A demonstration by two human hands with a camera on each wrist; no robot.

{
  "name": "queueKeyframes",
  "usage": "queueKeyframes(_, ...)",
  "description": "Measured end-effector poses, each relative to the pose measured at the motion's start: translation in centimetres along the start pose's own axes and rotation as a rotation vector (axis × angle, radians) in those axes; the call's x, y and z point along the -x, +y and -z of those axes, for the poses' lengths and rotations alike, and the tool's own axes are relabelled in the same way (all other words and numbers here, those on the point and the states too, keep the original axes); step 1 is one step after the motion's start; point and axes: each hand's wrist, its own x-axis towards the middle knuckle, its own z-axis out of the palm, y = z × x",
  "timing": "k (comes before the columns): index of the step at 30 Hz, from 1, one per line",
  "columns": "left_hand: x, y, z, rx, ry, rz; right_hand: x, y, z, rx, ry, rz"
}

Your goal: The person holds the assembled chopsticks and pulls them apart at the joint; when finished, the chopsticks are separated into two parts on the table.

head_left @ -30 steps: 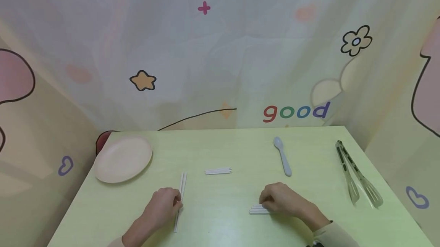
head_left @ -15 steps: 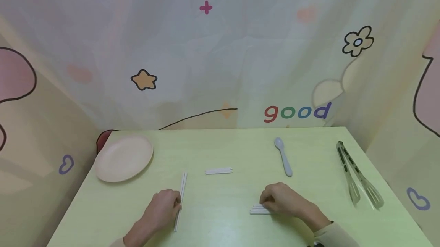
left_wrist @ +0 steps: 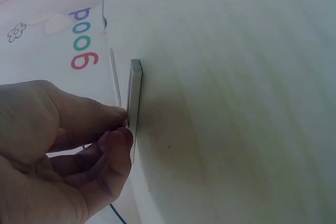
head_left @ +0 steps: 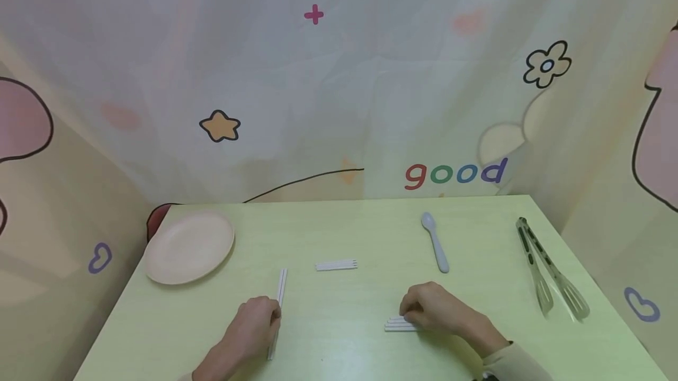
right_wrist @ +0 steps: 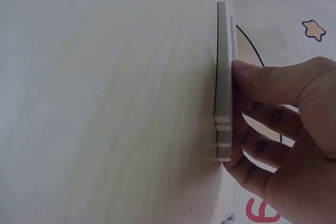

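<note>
In the head view my left hand [head_left: 253, 323] is at a pair of thin white sticks [head_left: 282, 284] lying lengthwise on the table. Seen from the left wrist, its thumb and curled fingers pinch at the edge of a squared pale stick [left_wrist: 135, 85]. To the right, my right hand [head_left: 436, 309] grips several white sticks [head_left: 397, 324] lying crosswise side by side, hiding their right ends. The right wrist view shows thumb and bent fingers against these squared sticks [right_wrist: 223, 66], whose near ends are staggered.
Between and beyond the hands lies another bundle of short white sticks [head_left: 336, 265]. A pale round plate [head_left: 189, 248] stands at the back left. A light grey spoon [head_left: 436, 242] is behind the right hand, with metal tongs [head_left: 551, 269] at the table's right.
The two sticks at my left hand now lie closer together, and that hand has shifted slightly toward the near edge. My right hand and its sticks stay where they were.
</note>
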Motion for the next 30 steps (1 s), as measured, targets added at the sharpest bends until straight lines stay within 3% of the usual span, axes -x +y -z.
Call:
queueKeyframes(9,0.4,-0.1,-0.3,0.022,-0.021,-0.027,-0.1,-0.2,0.0,-0.022,-0.010,0.012)
queueKeyframes(15,0.4,0.0,-0.3,0.013,0.011,-0.017,-0.1,-0.2,0.2,0.001,-0.009,0.023)
queueKeyframes(18,0.3,0.2,0.0,0.021,-0.005,0.024,-0.2,-0.1,0.3,0.005,-0.007,0.030)
queueKeyframes(25,0.4,0.5,0.9,0.001,-0.070,0.188,-0.2,-0.2,0.2,-0.008,-0.013,0.025)
queueKeyframes(30,0.3,0.4,1.3,-0.043,-0.060,0.190,-0.1,-0.2,0.3,-0.005,-0.012,0.018)
